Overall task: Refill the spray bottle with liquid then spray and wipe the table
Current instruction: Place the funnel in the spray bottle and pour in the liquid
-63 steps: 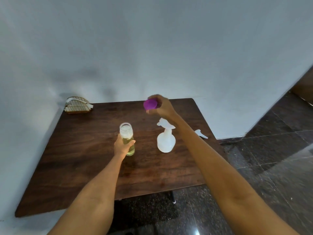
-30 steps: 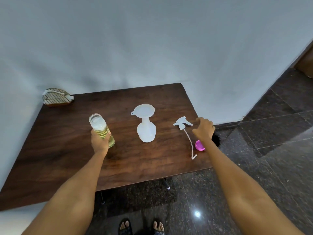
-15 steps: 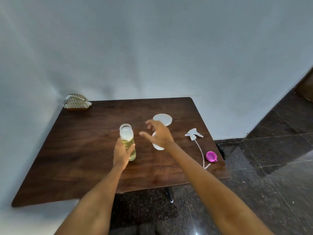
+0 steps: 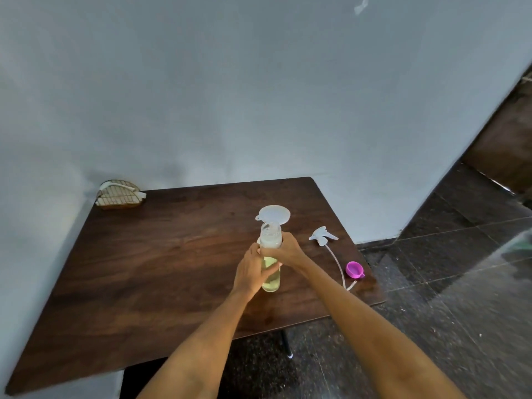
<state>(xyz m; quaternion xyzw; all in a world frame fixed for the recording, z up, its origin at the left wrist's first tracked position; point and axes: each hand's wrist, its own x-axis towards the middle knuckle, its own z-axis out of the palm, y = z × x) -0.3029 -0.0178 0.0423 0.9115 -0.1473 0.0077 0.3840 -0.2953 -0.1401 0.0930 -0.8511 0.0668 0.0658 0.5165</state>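
A clear open-topped bottle of yellow-green liquid (image 4: 271, 279) is in front of me over the dark wooden table (image 4: 161, 263). My left hand (image 4: 250, 273) grips its lower half and my right hand (image 4: 286, 250) grips its upper part near the neck. Right behind it a white funnel (image 4: 274, 214) sits in the white spray bottle, whose body is almost wholly hidden by the bottle and my hands. The white spray head with its dip tube (image 4: 324, 236) lies to the right. A purple cap (image 4: 354, 269) lies near the table's right edge.
A gold wire holder with something white in it (image 4: 119, 194) stands in the far left corner against the pale wall. Dark polished floor tiles (image 4: 449, 298) run along the table's right and front sides.
My right hand set the purple cap down near the right edge, came back left and took hold of the liquid bottle. The bottle, still in my left hand, now stands just before the funnel.
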